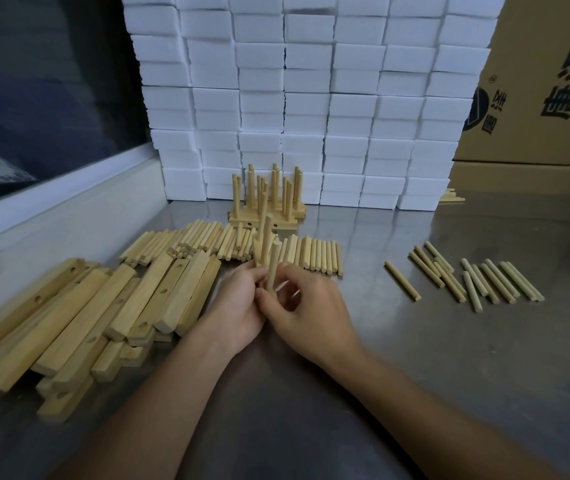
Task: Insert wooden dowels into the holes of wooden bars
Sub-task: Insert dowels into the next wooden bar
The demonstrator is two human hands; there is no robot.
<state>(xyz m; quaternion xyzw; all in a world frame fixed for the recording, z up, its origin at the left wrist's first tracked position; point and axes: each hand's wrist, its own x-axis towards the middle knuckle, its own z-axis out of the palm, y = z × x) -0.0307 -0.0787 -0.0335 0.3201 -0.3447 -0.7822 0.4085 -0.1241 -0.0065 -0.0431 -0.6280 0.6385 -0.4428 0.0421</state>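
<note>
Head view: left hand (238, 306) grips a short wooden bar (259, 252) held above the desk (415, 358), one dowel already upright in it; right hand (306, 308) pinches a second dowel (272, 268) beside it. Risk: a tilted dowel may jam or miss its hole; the bar may twist in the grip. Bars: pale, square-edged, drilled. Dowels: smooth round rods. Desk: dull brushed metal. Behind: finished bars (266, 206), white foam blocks (311, 98)

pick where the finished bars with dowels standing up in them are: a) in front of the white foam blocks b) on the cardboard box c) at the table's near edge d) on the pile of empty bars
a: the finished bars with upright dowels sit on the table right in front of the white foam blocks, behind the loose dowels.
</note>
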